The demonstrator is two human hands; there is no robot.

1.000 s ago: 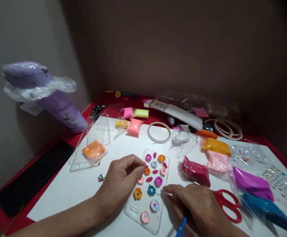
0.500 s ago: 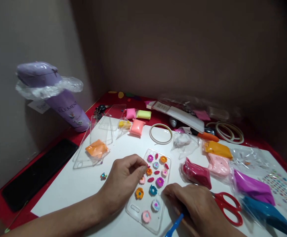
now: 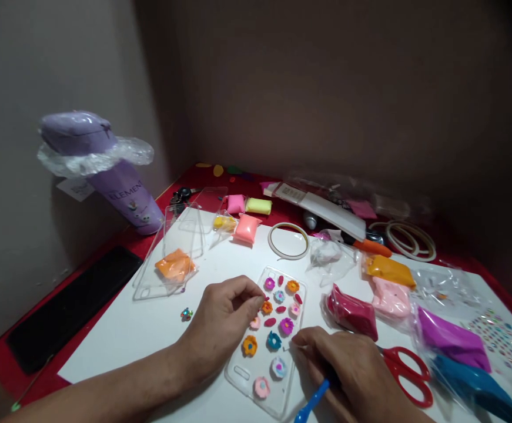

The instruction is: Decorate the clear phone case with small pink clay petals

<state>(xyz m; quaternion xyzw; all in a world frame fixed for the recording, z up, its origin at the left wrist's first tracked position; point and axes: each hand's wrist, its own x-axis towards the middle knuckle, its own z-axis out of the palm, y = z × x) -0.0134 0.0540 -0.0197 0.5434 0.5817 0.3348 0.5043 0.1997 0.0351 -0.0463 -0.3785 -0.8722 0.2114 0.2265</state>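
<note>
A clear phone case [image 3: 241,372] lies on a white board, decorated with small clay flowers in orange, pink, purple, teal and pale blue, plus several dark red petal-like pieces. My left hand [image 3: 223,320] rests at the case's left edge, thumb and forefinger pinched together beside an orange flower [image 3: 267,307]; anything between the fingertips is too small to make out. On the other side, my right hand [image 3: 348,364] is closed around a thin tool with a blue handle [image 3: 312,402]. Its fine tip shows over the case's right edge, near the pale blue flower [image 3: 278,367].
Red-handled scissors [image 3: 408,376] and bagged clay, including a crimson pack [image 3: 351,311], lie right. Rhinestone stickers [image 3: 509,341] are at far right. Tape [image 3: 288,241] lies behind the case. Spare clear cases [image 3: 150,288], a black phone [image 3: 74,308] and a purple tumbler [image 3: 123,197] stand left.
The whole view has shifted very slightly. My right hand's tool tip now shows more clearly by the case's edge; both hands otherwise keep nearly the same place.
</note>
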